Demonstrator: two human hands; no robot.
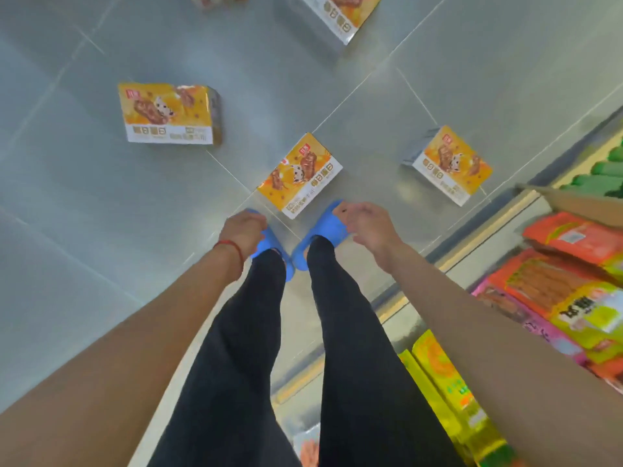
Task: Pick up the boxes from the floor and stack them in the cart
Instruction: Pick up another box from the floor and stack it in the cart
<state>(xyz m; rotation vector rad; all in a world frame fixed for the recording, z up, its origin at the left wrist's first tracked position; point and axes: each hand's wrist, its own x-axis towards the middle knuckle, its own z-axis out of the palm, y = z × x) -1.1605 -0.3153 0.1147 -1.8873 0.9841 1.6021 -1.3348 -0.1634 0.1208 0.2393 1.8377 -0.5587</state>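
Head view: four boxes (168,112) (300,175) (446,165) (340,15) on floor (84,230); left hand (244,230), right hand (365,224) loose.

Wide free floor (84,214) lies on my left, with the left box (168,112) well apart. Straight ahead, the nearest box (300,175) lies just beside my blue slippers (323,227), open from above. On my right, the shelf (472,251) with snack packs (556,281) stands close to my arm and to the right box (446,163).
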